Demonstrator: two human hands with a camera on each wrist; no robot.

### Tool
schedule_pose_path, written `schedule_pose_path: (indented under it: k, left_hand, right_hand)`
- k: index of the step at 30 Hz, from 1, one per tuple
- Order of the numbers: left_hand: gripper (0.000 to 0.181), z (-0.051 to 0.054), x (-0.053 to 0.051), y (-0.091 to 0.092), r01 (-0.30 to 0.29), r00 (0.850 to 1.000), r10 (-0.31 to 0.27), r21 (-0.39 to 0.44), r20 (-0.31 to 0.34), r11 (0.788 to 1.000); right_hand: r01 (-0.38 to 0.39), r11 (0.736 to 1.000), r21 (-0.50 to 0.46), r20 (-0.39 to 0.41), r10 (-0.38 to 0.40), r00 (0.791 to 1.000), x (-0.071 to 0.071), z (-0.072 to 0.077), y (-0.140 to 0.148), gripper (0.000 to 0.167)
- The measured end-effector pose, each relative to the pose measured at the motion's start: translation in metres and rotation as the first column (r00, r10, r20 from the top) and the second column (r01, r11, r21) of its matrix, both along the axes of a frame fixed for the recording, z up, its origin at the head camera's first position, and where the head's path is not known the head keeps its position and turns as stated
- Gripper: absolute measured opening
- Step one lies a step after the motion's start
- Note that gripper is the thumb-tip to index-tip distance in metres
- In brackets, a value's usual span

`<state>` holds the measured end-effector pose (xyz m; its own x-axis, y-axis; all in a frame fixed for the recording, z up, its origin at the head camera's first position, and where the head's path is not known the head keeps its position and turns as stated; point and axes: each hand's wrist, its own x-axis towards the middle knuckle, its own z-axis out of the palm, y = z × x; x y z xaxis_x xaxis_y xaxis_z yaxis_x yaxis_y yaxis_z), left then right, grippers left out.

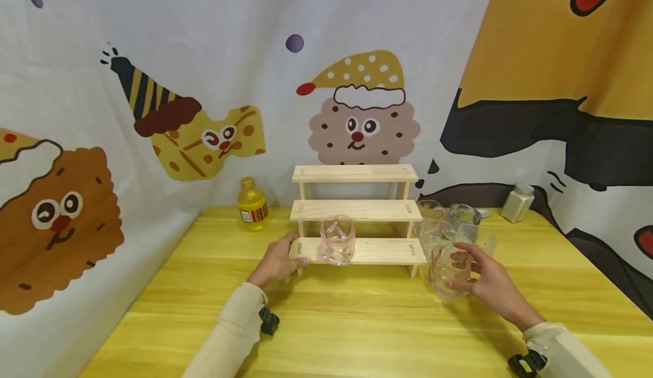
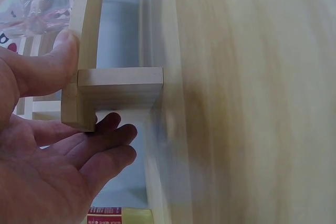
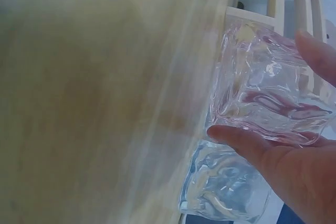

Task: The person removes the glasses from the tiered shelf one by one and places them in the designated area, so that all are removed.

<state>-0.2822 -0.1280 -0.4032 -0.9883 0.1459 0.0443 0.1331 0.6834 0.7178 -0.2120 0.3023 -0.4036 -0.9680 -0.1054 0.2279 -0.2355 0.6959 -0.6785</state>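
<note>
A three-step wooden rack (image 1: pixel 380 250) stands on the table. My left hand (image 1: pixel 277 260) grips the left end of its lowest step, and in the left wrist view the thumb (image 2: pixel 60 61) lies on the board with the fingers beyond its end. On that step sits a pinkish clear glass tumbler (image 1: pixel 338 243), left of the middle. To the right of the rack, my right hand (image 1: pixel 495 287) holds another pinkish tumbler (image 1: pixel 441 273) between thumb and fingers, close to the table. Behind it are several clear glasses (image 1: pixel 464 217), partly overlapping; one bluish glass (image 3: pixel 226 184) shows beneath the hand in the right wrist view.
A yellow oil bottle (image 1: pixel 253 209) with a red label stands behind my left hand. At the back right is a small pale-filled jar (image 1: pixel 517 203) with a light lid. A printed curtain (image 1: pixel 229 38) hangs behind the yellow wood-grain table (image 1: pixel 336 327).
</note>
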Motion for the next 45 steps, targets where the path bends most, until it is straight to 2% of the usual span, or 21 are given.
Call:
schedule_pose_path:
  k: [5,13,18,26,29,32,35,38,41,45]
  left_hand:
    - [0.056,-0.002,0.001,0.001,0.005,1.000,-0.005,0.004,0.012,1.000]
    - [0.057,0.000,0.000,0.001,-0.003,1.000,0.003,-0.006,0.010,1.000]
    - [0.057,-0.001,0.002,0.002,0.006,1.000,-0.006,-0.010,0.008,1.000]
    - [0.056,-0.002,0.002,0.002,0.013,1.000,-0.013,0.006,0.025,1.000]
    - [0.057,-0.001,0.002,0.001,0.003,1.000,-0.003,0.007,0.017,1.000]
    - [0.059,-0.001,0.002,0.001,0.000,1.000,0.000,0.000,0.012,1.000]
    - [0.058,-0.001,0.001,0.001,0.001,1.000,-0.001,-0.009,0.016,1.000]
    - [0.058,-0.001,0.000,0.001,-0.006,1.000,0.006,-0.015,0.020,1.000]
    - [0.060,-0.001,0.000,0.001,-0.014,1.000,0.014,-0.013,0.025,1.000]
    - [0.059,-0.002,0.000,0.002,-0.017,0.999,0.018,-0.010,0.028,1.000]
  right_hand:
    - [0.005,1.000,0.029,-0.013,-0.005,1.000,0.000,-0.003,0.002,0.086]
    - [0.000,0.990,0.142,-0.056,0.008,0.998,-0.005,0.004,0.000,0.088]
    - [0.014,0.980,0.200,-0.100,0.006,0.995,-0.005,0.001,0.000,0.089]
    - [0.026,0.977,0.212,-0.122,0.001,0.992,-0.006,-0.004,-0.001,0.090]
    - [0.016,0.972,0.234,-0.126,0.013,0.992,-0.007,-0.001,-0.002,0.093]
    - [0.028,0.954,0.297,-0.112,0.006,0.994,-0.003,0.007,-0.006,0.100]
    - [0.055,0.923,0.381,-0.112,-0.013,0.994,0.003,0.021,-0.015,0.103]
    - [0.083,0.906,0.415,-0.162,-0.016,0.987,0.011,0.035,-0.033,0.094]
    - [0.063,0.918,0.390,-0.237,0.034,0.971,0.015,0.044,-0.059,0.080]
    - [-0.028,0.952,0.305,-0.293,0.122,0.948,0.010,0.042,-0.094,0.071]
